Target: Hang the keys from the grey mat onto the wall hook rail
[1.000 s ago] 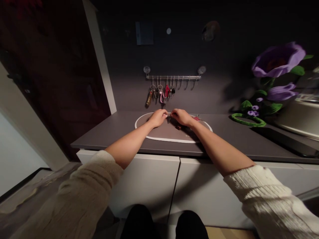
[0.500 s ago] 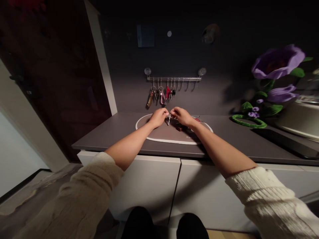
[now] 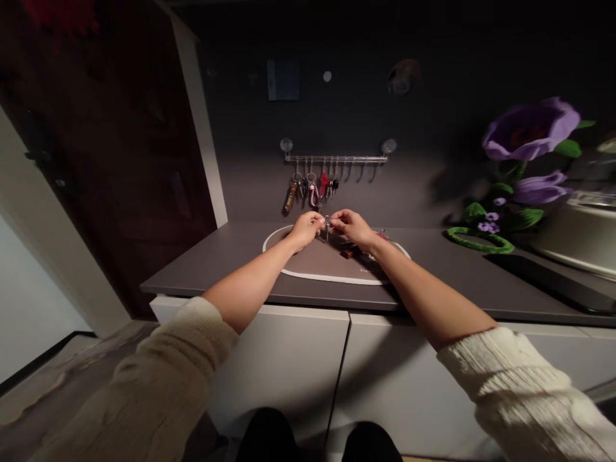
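Above a brown oval mat (image 3: 308,264) with a pale rim, my left hand (image 3: 307,231) and my right hand (image 3: 353,228) face each other, a small gap apart. Both are closed in a pinch on a small set of metal keys (image 3: 327,232) hanging between the fingertips. The ring's exact hold is too small to make out. Under my right wrist lies a dark brown block-like item (image 3: 347,254), with a red item (image 3: 382,235) just behind, partly hidden by the arm.
On the wall behind, a clear hook rail (image 3: 337,158) carries several bunches of keys (image 3: 314,189) on its left half. Purple artificial flowers (image 3: 532,131), a green ring (image 3: 481,241), a black flat tray (image 3: 548,282) and a pale rounded appliance (image 3: 584,224) occupy the right side.
The camera view has shifted slightly, so the scene sits a little lower. The dangling keys have swung, while both hands stay pinched in nearly the same place.
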Demonstrator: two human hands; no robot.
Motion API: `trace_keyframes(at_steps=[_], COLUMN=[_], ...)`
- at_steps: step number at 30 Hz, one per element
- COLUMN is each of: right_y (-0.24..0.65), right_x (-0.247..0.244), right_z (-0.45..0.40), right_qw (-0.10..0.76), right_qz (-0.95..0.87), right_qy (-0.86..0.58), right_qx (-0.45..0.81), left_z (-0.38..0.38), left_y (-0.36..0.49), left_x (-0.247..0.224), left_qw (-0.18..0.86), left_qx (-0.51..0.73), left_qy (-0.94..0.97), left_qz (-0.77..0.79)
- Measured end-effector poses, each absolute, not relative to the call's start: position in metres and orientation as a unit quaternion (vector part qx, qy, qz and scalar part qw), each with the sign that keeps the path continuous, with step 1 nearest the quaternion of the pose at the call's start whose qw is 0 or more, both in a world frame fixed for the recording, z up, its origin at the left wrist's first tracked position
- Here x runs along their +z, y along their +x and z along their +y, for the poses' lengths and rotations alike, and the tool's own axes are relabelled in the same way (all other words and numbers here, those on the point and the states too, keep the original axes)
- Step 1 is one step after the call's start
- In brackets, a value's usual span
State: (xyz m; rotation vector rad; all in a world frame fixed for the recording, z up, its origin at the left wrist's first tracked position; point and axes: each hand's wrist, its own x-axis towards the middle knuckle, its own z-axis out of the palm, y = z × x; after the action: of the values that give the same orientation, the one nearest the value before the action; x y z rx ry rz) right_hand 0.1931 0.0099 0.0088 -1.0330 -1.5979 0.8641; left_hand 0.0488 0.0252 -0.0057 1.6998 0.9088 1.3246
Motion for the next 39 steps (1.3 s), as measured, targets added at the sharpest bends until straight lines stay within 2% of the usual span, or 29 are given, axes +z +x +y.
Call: trace_keyframes(at_steps=[10, 27, 31, 39], right_y=[0.193, 0.202, 0.206, 0.21], right_x=[0.009, 0.005, 0.008, 0.034], right_z=[0.004, 0.019, 0.021, 0.029], right_qw=[0.487, 0.536, 0.572, 0.634], right_qz=[-0.669, -0.684, -0.648, -0.535], right_qy=[-0.416, -0.378, -0.372, -0.391], right_qx=[0.378, 0.32, 0.339, 0.398], left_z=[0.022, 0.02, 0.023, 0.035], left_y=[0.049, 0.052, 0.052, 0.053], left_x=[-0.004, -0.008, -0.011, -0.026], left_qw=[0.457, 0.413, 0.386, 0.255], left_qx=[0.537, 0.54, 0.54, 0.468], left_qy=[0.628, 0.648, 0.643, 0.74], left_qz=[0.328, 0.344, 0.382, 0.41])
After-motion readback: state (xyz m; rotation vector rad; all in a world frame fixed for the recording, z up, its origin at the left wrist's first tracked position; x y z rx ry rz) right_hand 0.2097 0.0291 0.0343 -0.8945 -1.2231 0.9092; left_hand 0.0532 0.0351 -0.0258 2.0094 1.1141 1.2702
